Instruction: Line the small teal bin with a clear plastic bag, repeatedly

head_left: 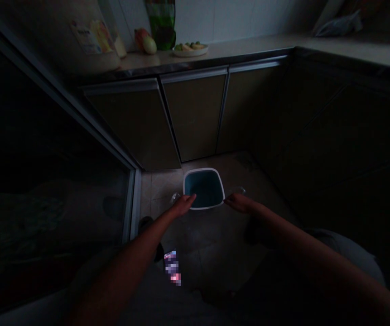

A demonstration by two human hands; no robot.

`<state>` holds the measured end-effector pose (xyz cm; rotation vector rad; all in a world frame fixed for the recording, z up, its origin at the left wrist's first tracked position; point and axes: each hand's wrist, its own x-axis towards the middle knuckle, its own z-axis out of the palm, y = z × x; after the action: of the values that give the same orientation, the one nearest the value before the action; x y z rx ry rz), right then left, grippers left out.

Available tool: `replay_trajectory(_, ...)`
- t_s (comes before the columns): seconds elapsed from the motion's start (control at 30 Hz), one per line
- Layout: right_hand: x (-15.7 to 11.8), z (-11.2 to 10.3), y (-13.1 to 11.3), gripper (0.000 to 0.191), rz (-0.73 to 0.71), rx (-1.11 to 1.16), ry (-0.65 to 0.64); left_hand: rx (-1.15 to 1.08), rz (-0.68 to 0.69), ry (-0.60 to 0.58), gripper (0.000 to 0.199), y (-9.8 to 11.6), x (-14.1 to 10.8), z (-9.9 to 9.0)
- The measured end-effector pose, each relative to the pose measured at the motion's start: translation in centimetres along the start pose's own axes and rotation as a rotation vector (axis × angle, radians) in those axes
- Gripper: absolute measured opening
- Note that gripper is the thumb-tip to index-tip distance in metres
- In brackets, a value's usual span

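Observation:
A trash bin (204, 170) with a white rim and a teal inside stands on the floor in front of me, its mouth facing up. My left hand (183, 204) is closed over the near left of its rim, the thumb reaching inside. At the near right corner, my right hand (238, 202) has its fingers closed against the rim. Something clear and shiny, like thin plastic (175, 197), shows beside the left hand. A similar clear piece (238, 190) sticks out behind the right one. Dim light hides the fingertips.
Cabinet doors (195, 113) rise behind the bin. On the counter (242, 47) are a plate of food (190, 51), an onion (149, 45), a green bottle (161, 27) and a large labelled container (89, 40). A glass door frame (132, 203) borders the left.

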<state>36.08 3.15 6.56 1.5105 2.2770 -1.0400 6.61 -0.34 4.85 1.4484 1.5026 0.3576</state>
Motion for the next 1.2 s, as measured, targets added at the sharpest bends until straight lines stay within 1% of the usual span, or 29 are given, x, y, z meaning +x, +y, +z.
replay_trajectory(0.03, 0.0, -1.1, -0.4, 0.048, -0.019, 0.083, 0.05, -0.108, 0.01, 0.046, 0.067, 1.7, 0.1, -1.1)
replay_trajectory(0.07, -0.3, -2.5, -1.0, 0.051, -0.048, 0.171, 0.111, -0.206, 0.04, 0.058, 0.069, 3.6, -0.1, -2.4)
replay_trajectory(0.1, -0.8, -3.9, -1.9, 0.052, -0.091, 0.262, 0.178, -0.294, 0.095, 0.045, 0.071, 5.5, -0.7, -3.7)
replay_trajectory(0.13, -1.7, -5.5, -2.9, 0.053, -0.154, 0.35, 0.247, -0.362, 0.182, 0.02, 0.073, 7.5, -1.8, -5.1)
replay_trajectory(0.17, -2.9, -7.1, -4.1, 0.054, -0.227, 0.433, 0.315, -0.407, 0.3, -0.001, 0.075, 9.2, -3.4, -6.6)
replay_trajectory(0.23, -6.2, -10.1, -6.7, 0.055, -0.404, 0.573, 0.419, -0.394, 0.526, -0.052, 0.076, 12.1, -7.4, -9.4)
replay_trajectory(0.3, -9.8, -12.5, -9.1, 0.06, -0.599, 0.644, 0.481, -0.355, 0.663, -0.129, 0.079, 13.6, -11.6, -11.8)
replay_trajectory(0.33, -11.4, -13.3, -9.9, 0.063, -0.692, 0.654, 0.489, -0.318, 0.688, -0.19, 0.08, 14.0, -13.1, -12.7)
replay_trajectory(0.37, -12.4, -13.9, -10.5, 0.066, -0.747, 0.656, 0.488, -0.282, 0.687, -0.248, 0.08, 14.1, -13.9, -13.5)
replay_trajectory(0.4, -12.8, -14.3, -10.6, 0.069, -0.768, 0.658, 0.474, -0.266, 0.669, -0.284, 0.08, 14.0, -14.0, -14.1)
replay_trajectory(0.43, -12.4, -14.6, -10.4, 0.072, -0.751, 0.663, 0.448, -0.271, 0.629, -0.298, 0.081, 13.8, -13.2, -14.5)
replay_trajectory(0.47, -11.2, -14.8, -9.7, 0.074, -0.697, 0.672, 0.412, -0.301, 0.577, -0.289, 0.083, 13.4, -11.7, -14.8)
replay_trajectory(0.5, -9.4, -14.8, -8.8, 0.077, -0.609, 0.689, 0.366, -0.364, 0.51, -0.241, 0.085, 12.9, -9.6, -15.0)
replay_trajectory(0.57, -4.8, -14.8, -6.3, 0.077, -0.364, 0.728, 0.256, -0.463, 0.33, -0.196, 0.087, 11.4, -4.5, -15.2)
replay_trajectory(0.6, -2.4, -14.6, -5.1, 0.077, -0.239, 0.74, 0.215, -0.485, 0.239, -0.176, 0.086, 10.5, -2.2, -15.3)
replay_trajectory(0.63, -0.4, -14.4, -4.0, 0.075, -0.148, 0.751, 0.201, -0.497, 0.168, -0.161, 0.086, 9.7, -0.2, -15.3)
replay_trajectory(0.67, 1.3, -14.2, -3.1, 0.074, -0.101, 0.766, 0.195, -0.515, 0.13, -0.156, 0.085, 9.1, 1.2, -15.3)
replay_trajectory(0.7, 2.4, -14.0, -2.5, 0.073, -0.079, 0.784, 0.189, -0.533, 0.111, -0.15, 0.085, 8.6, 2.2, -15.4)
replay_trajectory(0.77, 3.3, -13.7, -2.2, 0.072, -0.095, 0.829, 0.183, -0.567, 0.117, -0.137, 0.085, 8.5, 2.6, -15.6)
replay_trajectory(0.93, 2.4, -13.6, -3.1, 0.069, -0.141, 0.919, 0.201, -0.623, 0.184, -0.107, 0.084, 10.4, 1.3, -16.0)
replay_trajectory(1.0, 2.3, -13.4, -3.1, 0.068, -0.157, 0.934, 0.216, -0.631, 0.199, -0.088, 0.083, 10.5, 1.2, -15.8)
replay_trajectory(1.1, 2.5, -12.8, -2.5, 0.065, -0.173, 0.907, 0.275, -0.623, 0.204, -0.054, 0.078, 9.4, 1.8, -15.4)
replay_trajectory(1.2, 3.0, -11.8, -1.6, 0.06, -0.129, 0.781, 0.342, -0.607, 0.187, -0.015, 0.067, 7.1, 2.7, -14.6)
